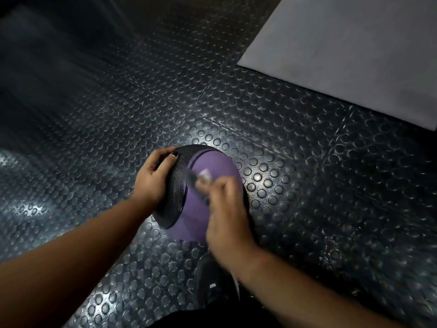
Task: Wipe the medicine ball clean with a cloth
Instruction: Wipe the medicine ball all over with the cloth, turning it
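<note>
A purple and black medicine ball [208, 166] sits on the studded rubber floor [295, 176] in the lower middle of the view. My left hand [153, 176] grips its black left side, fingers curled over the top edge. My right hand [224, 209] lies on the purple panel and holds a small pale cloth [203, 177], which pokes out past the fingers. The right hand and cloth are motion-blurred. The ball's right and near sides are hidden behind my right hand.
A grey mat [354, 48] lies flat at the upper right. My dark shoe [212, 278] is on the floor just below the ball. The rubber floor spreads out on all sides, dim toward the upper left.
</note>
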{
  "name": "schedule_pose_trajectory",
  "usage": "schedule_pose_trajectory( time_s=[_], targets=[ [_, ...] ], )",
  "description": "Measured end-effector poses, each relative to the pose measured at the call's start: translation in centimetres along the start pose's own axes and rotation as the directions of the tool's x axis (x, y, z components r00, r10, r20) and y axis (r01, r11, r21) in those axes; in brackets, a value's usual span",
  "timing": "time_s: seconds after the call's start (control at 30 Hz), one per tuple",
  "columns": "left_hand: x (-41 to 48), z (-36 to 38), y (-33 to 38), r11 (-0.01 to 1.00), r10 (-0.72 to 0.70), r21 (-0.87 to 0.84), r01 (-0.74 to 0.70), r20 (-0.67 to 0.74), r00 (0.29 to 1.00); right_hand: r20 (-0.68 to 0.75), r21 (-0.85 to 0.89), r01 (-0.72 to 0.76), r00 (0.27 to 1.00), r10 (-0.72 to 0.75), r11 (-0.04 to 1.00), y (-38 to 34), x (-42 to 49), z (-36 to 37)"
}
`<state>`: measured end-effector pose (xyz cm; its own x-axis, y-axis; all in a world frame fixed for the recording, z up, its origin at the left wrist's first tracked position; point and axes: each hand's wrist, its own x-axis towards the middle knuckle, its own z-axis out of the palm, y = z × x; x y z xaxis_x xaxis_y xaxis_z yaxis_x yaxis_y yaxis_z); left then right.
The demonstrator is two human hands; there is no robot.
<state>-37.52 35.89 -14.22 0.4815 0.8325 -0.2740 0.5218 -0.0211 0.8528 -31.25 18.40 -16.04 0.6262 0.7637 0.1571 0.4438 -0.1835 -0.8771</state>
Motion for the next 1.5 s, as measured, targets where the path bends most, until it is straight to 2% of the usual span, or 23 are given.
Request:
schedule_pose_trajectory(
  time_s=[0.07,0.1,0.17,0.23,0.27,0.33,0.4,0.53,0.67,0.7,0.77,0.83,0.9,0.93,0.97,1.0,1.1,1.2,1.3,1.4,1.5],
  targets=[
    [0.3,0.4,0.2,1.000,0.000,0.001,0.000,0.003,1.000,0.147,-0.016,0.139,0.980,-0.135,0.990,-1.4,-3.4,0.6],
    [0.2,0.6,0.2,1.000,0.009,0.010,-0.009,0.010,1.000,0.140,-0.014,0.165,0.977,-0.161,0.986,-1.4,-4.0,0.7],
    [-0.1,0.7,0.2,0.999,0.034,0.004,-0.034,0.029,0.999,-0.045,-0.002,0.168,0.985,-0.168,0.986,-1.0,-2.7,0.3],
    [-0.3,0.4,0.0,0.999,0.040,0.023,-0.041,0.037,0.999,-0.207,-0.021,0.114,0.971,-0.116,0.993,-0.6,0.4,-0.1],
    [-0.5,0.3,-0.1,0.999,0.034,0.033,-0.035,0.026,0.999,-0.233,-0.045,0.047,0.971,-0.056,0.998,0.0,2.2,-0.4],
    [-0.7,0.2,-0.2,1.000,0.009,0.003,-0.009,-0.020,1.000,-0.212,-0.086,-0.119,0.972,0.099,0.989,1.3,5.4,-0.6],
    [-0.4,0.4,0.0,0.999,-0.019,-0.029,0.018,-0.061,0.998,-0.182,-0.121,-0.169,0.973,0.145,0.978,2.3,6.4,-0.3],
    [0.4,1.1,0.3,0.998,-0.050,-0.050,0.045,-0.100,0.994,-0.162,-0.195,0.018,0.986,-0.050,0.981,1.7,1.7,0.4],
    [0.5,1.2,0.8,0.996,-0.067,-0.063,0.060,-0.120,0.991,0.045,-0.291,0.229,0.973,-0.226,0.929,4.0,-6.0,0.7],
    [0.5,1.2,0.9,0.995,-0.084,-0.058,0.077,-0.123,0.989,0.086,-0.295,0.237,0.971,-0.222,0.926,5.3,-7.1,0.2],
    [0.7,0.8,1.0,0.994,-0.105,-0.028,0.102,-0.124,0.987,0.043,-0.266,0.090,0.996,-0.081,0.960,7.6,-7.8,-1.2],
    [1.0,-0.1,0.5,0.991,-0.064,0.110,0.081,-0.151,0.986,-0.131,-0.140,-0.167,0.980,0.149,0.976,8.9,-7.1,-3.2],
    [0.9,-1.2,0.1,0.914,0.184,0.386,-0.122,-0.126,0.975,-0.262,0.020,-0.370,0.895,0.362,0.929,9.4,-4.9,-5.4],
    [0.9,-1.6,0.1,0.860,0.302,0.453,-0.236,-0.077,0.950,-0.294,0.097,-0.424,0.852,0.432,0.901,9.4,-3.4,-6.3],
    [0.8,-1.7,0.2,0.829,0.361,0.463,-0.312,-0.018,0.932,-0.308,0.169,-0.451,0.820,0.482,0.876,9.4,-1.9,-7.1],
    [0.7,-1.7,0.3,0.831,0.363,0.436,-0.345,0.046,0.931,-0.315,0.231,-0.464,0.796,0.517,0.855,9.4,-0.5,-7.6],
    [0.4,-1.4,-0.1,0.922,0.241,0.269,-0.277,0.161,0.957,-0.332,0.381,-0.413,0.774,0.539,0.827,9.8,3.1,-8.2],
    [0.4,-2.0,-0.5,0.960,0.177,0.197,-0.201,0.134,0.975,-0.311,0.466,-0.359,0.789,0.530,0.809,9.4,5.0,-8.4],
    [1.1,-2.9,-0.5,0.993,0.039,0.106,-0.051,0.109,0.993,-0.301,0.548,-0.324,0.784,0.543,0.771,9.0,5.7,-8.4],
    [1.5,-3.7,-0.8,0.996,-0.066,0.059,0.062,0.073,0.995,-0.342,0.474,-0.325,0.789,0.511,0.819,7.4,5.6,-7.4],
    [1.7,-3.9,-0.9,0.993,-0.118,0.024,0.117,0.020,0.993,-0.341,0.325,-0.205,0.885,0.316,0.923,2.4,5.3,-4.3]
  ],
)
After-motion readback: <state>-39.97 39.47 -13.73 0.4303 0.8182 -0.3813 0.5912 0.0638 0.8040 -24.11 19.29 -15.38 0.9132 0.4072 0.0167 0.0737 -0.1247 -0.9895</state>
